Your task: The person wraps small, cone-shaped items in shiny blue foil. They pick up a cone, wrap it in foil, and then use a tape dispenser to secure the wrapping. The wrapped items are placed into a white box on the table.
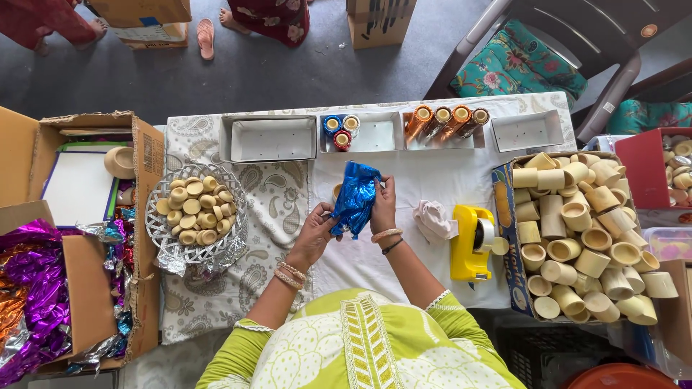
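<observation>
Home craft-packing setup, not a factory. Bench (447,180) under a paisley cloth; cushioned chair (533,65) behind it; bare feet and a sandal (206,37) on the floor. Stock in cartons: plain cups (584,238), foil sheets (32,288). White trays (268,139) hold wrapped cups. Yellow tape dispenser (470,245) at hand.

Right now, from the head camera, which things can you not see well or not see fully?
- What the blue foil wraps: hidden by the foil, held in the left hand and right hand.
- The small cup behind the foil: mostly covered.
- Red box of cups: cut off by the right edge.
- People at the top: only feet show.
</observation>
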